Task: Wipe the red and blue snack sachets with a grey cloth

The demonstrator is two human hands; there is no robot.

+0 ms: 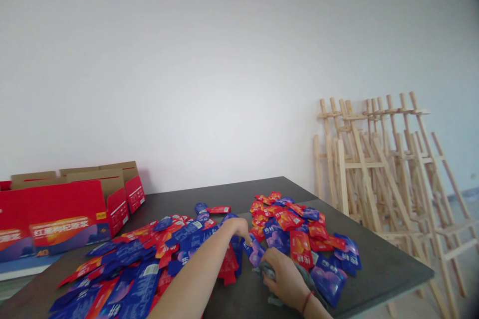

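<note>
My left hand (239, 228) reaches out over the table with its fingers closed on the upper end of a blue-purple pouch (255, 253). Close to the lower end of that pouch, my right hand (283, 275) is wrapped round a crumpled grey-green cloth (312, 281). Part of the cloth sticks out past the fingers, and some of it lies on the tabletop. A pile of red and blue pouches (286, 222) spreads just beyond and to the right of my hands. On the left, a larger heap of similar pouches (129, 269) lies partly behind my left forearm.
Red printed cardboard boxes (71, 214) stand with raised flaps at the table's left. The dark table (377, 259) has its right edge near several wooden easels (374, 169), which lean against a white wall (224, 84).
</note>
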